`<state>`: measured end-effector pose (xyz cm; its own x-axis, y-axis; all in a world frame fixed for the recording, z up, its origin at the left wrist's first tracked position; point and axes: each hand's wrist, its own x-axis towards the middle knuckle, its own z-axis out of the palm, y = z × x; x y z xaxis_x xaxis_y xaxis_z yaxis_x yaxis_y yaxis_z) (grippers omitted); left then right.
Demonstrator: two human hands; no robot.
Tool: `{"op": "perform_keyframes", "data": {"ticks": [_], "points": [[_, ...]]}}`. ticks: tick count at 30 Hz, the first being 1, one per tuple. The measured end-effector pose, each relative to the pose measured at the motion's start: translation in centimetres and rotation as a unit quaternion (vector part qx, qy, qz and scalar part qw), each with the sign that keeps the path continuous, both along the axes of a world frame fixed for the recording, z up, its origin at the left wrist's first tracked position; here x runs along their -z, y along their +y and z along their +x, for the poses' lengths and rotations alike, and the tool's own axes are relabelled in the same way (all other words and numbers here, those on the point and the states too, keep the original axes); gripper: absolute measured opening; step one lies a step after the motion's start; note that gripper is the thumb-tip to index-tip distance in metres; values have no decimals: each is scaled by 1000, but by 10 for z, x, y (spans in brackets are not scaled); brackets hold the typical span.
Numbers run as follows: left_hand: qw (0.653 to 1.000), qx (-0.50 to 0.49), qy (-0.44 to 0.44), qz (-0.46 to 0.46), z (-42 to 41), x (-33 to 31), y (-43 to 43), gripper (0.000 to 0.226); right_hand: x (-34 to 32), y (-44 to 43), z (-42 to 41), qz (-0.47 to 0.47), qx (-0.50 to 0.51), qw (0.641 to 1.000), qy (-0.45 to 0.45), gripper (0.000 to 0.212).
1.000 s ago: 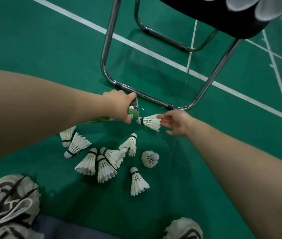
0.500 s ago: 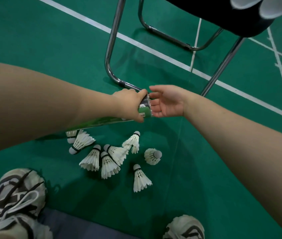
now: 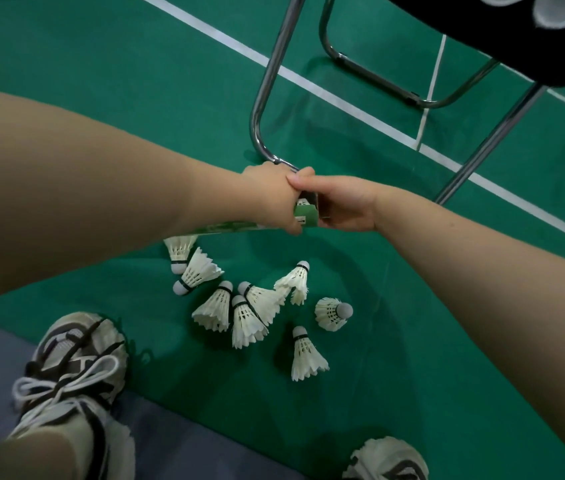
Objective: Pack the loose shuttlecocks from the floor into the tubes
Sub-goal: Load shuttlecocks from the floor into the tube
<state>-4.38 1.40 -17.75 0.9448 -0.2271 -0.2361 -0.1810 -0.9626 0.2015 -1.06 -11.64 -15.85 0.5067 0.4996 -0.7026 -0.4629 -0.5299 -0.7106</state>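
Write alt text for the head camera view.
A person's left hand grips a green tube near its open end while the right hand meets that opening. Eight loose shuttlecocks lie on the green floor below, beside a metal-legged chair.

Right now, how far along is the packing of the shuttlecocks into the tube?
Done: this cannot be judged, because the inside of the green tube is hidden. In hand: the left hand grips the tube near its mouth, and the right hand sits against that open end with its fingers out of sight. Left: eight loose shuttlecocks lie on the floor below the hands.
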Motion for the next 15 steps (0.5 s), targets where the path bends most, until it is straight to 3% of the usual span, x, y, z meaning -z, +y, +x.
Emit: {"op": "perform_keyframes", "data": {"ticks": [4, 7, 10, 13, 15], "points": [[1000, -7, -2, 12, 3, -3, 19, 64, 8, 13, 13, -146, 136, 964, -178, 39], [1000, -2, 5, 18, -1, 0, 30, 64, 24, 3, 16, -234, 142, 944, -184, 31], [1000, 8, 9, 27, -5, 3, 35, 69, 46, -8, 1, -349, -39, 921, -167, 17], [999, 17, 12, 31, -8, 3, 38, 74, 64, -12, -18, -454, -296, 797, -266, 30], [999, 18, 12, 27, -9, 3, 40, 74, 78, -10, -36, -455, -357, 764, -288, 46]]}}
